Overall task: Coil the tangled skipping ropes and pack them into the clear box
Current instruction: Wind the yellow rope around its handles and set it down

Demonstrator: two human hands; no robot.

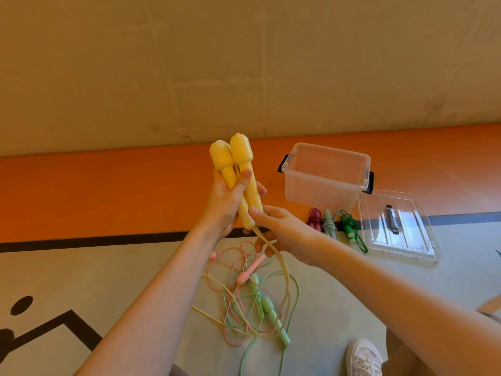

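**Yellow rope in hand, coil still to make**

We hold the two chunky yellow plastic skipping-rope handles [235, 175] side by side and upright in our left hand [227, 204], thumb curled across their shafts and fingers wrapped behind. Our right hand [284, 234] sits just below, thumb tip against the lower end of one handle, its fingers curled round the pale yellow cord [282, 270] where it leaves the handles. From there the cord drops to the floor and runs into the loose tangle of pink and mint-green ropes [249, 302] lying between our forearms.

The clear plastic box [325, 175] stands open on the orange floor band [108, 191], well beyond our hands to the right, nothing visible inside. Its transparent lid [398, 229] lies flat beside it, and three small bundled ropes, maroon, grey-green and dark green [330, 226], rest just in front of the box.

To do this step well, we judge the handles should stay pinned together as an anchor while the right hand draws the cord up slowly, freeing it from the pink and green loops rather than dragging them along. Even loops, wound snugly round the handles, should give a bundle compact enough for the box.
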